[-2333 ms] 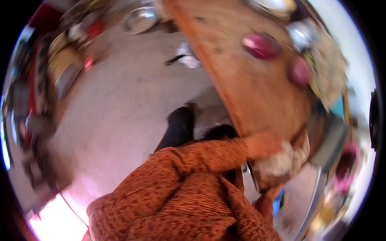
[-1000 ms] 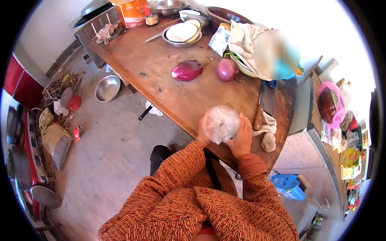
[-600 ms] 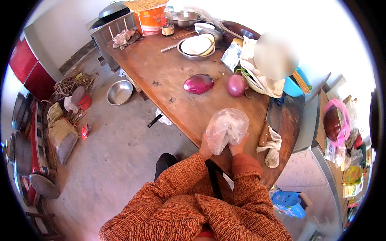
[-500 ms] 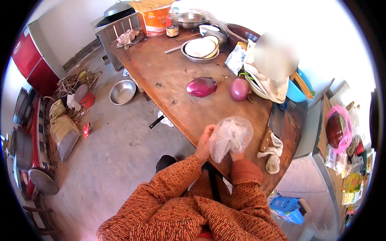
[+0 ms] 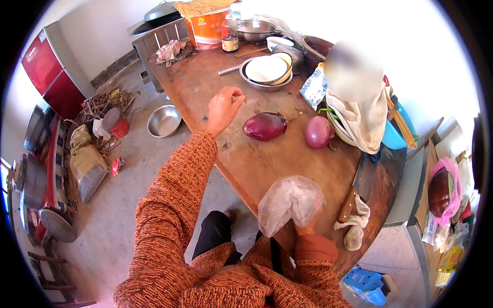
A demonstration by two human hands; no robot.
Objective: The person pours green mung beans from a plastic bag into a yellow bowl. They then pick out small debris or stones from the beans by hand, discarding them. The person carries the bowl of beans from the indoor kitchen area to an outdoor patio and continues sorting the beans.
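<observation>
A crumpled clear plastic bag [image 5: 287, 203] hangs over the near edge of the brown wooden table [image 5: 241, 169]. My right hand [image 5: 307, 226] grips the bag's right side, its fingers partly hidden by the plastic. Farther left, my left hand [image 5: 225, 109] is raised over the table with its fingers curled in and nothing seen in them. Just right of that hand lies a glossy dark purple eggplant [image 5: 265, 127], its stem pointing right. Beside it sits a rounder, lighter purple vegetable [image 5: 319, 132], apart from both hands.
Right of the bag lie a wooden handle [image 5: 347, 203] and a white cloth [image 5: 355, 226]. Stacked bowls [image 5: 266, 69], a bottle [image 5: 229, 36] and an orange bucket [image 5: 208, 28] stand toward the back. A cloth-covered basket [image 5: 359, 118] is at back right. On the floor rests a metal basin [image 5: 164, 121].
My left hand has let go of the plastic bag and moved forward and left, near the eggplant. The right hand still holds the bag. The view has shifted slightly.
</observation>
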